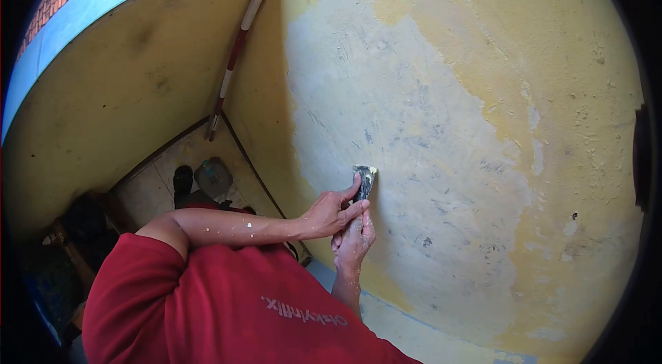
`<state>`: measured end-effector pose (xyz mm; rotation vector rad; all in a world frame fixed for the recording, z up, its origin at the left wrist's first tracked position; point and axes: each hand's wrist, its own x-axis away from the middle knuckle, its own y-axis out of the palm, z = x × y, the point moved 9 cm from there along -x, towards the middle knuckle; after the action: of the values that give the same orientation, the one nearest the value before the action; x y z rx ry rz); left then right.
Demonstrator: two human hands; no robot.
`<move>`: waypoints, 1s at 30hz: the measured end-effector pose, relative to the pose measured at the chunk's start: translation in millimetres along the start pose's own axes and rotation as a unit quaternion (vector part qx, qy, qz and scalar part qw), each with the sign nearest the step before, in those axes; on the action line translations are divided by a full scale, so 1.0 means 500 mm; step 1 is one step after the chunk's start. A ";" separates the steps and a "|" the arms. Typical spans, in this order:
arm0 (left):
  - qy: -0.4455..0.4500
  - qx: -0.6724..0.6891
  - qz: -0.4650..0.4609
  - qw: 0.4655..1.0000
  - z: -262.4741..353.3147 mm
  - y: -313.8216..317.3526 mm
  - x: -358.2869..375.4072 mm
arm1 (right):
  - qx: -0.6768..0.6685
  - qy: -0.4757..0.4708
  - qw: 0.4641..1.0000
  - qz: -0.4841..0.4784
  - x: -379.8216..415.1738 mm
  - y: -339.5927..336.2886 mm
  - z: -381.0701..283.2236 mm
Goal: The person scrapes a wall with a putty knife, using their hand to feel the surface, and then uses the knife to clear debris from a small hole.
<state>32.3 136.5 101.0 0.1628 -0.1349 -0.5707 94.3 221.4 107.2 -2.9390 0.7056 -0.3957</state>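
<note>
Steel scraper, likely stiff and light, best held by its handle; left hand and right hand fingers closed around it, blade against yellow wall.

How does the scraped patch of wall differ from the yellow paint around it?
The scraped patch is pale grey-white with dark streaks; the yellow paint is flaking and pitted. The scraper, held by both the left hand and right hand, touches the patch, not the paint. Both are on one wall.
</note>
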 end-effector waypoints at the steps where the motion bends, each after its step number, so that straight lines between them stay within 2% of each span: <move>1: -0.013 0.001 0.032 0.999 -0.003 -0.021 -0.004 | -0.021 -0.001 1.000 0.001 -0.009 0.018 0.004; 3: -0.035 -0.016 0.040 0.998 -0.016 -0.027 -0.008 | -0.018 -0.016 1.000 0.014 -0.010 0.023 0.012; 5: 0.027 -0.035 0.004 0.999 -0.003 -0.006 0.000 | -0.039 -0.011 0.999 0.021 0.017 0.013 0.000; 6: 0.031 -0.043 -0.018 0.998 0.004 0.008 0.002 | -0.039 -0.029 0.999 0.022 0.024 0.005 -0.014; 9: 0.009 -0.038 0.025 0.999 0.002 -0.007 -0.010 | -0.048 -0.010 0.999 0.024 -0.002 0.013 -0.007; 11: -0.001 -0.019 0.022 1.000 0.007 -0.011 -0.008 | -0.034 -0.023 0.998 0.050 -0.003 0.006 -0.001; 13: 0.022 -0.076 -0.010 0.997 0.007 0.001 -0.003 | -0.078 -0.019 0.996 0.035 0.019 0.006 0.000; 14: 0.049 -0.048 -0.021 0.997 0.014 0.014 0.002 | -0.087 -0.025 0.996 0.027 0.032 0.002 -0.013; 15: 0.054 -0.049 -0.018 0.997 0.014 0.012 -0.008 | -0.087 -0.030 0.995 0.024 0.016 0.012 -0.017; 17: 0.035 -0.051 0.066 0.996 0.003 -0.016 -0.016 | -0.080 -0.008 0.993 0.084 -0.016 0.008 0.013; 18: 0.017 -0.026 0.068 0.997 0.016 -0.035 -0.016 | -0.051 -0.037 0.996 0.056 -0.029 0.021 0.017; 19: 0.014 -0.027 0.065 0.997 0.011 -0.033 -0.010 | -0.074 -0.055 0.993 0.070 -0.024 0.025 0.025; 21: 0.000 -0.066 -0.005 0.998 0.001 -0.010 0.000 | -0.068 0.009 0.996 0.060 0.018 0.012 0.024; 22: 0.008 -0.049 -0.045 0.998 -0.007 0.018 0.005 | -0.071 0.004 0.995 0.062 0.027 -0.004 0.022; 23: 0.039 -0.067 -0.033 0.996 -0.011 0.034 0.009 | -0.083 0.003 0.995 0.051 0.034 -0.019 0.024; 26: -0.001 -0.065 -0.019 0.998 -0.005 0.005 -0.001 | -0.084 -0.006 0.996 0.039 -0.003 0.005 0.034; 28: -0.017 -0.074 0.076 0.994 -0.009 -0.065 -0.017 | -0.103 -0.068 0.992 0.025 -0.051 0.064 0.040; 30: -0.028 -0.078 0.073 0.994 0.004 -0.073 -0.010 | -0.113 -0.041 0.993 0.021 -0.051 0.083 0.045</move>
<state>8.6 108.8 95.6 -0.0140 -0.1545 -0.4389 60.6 196.6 73.4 -3.1221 0.8514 -0.2020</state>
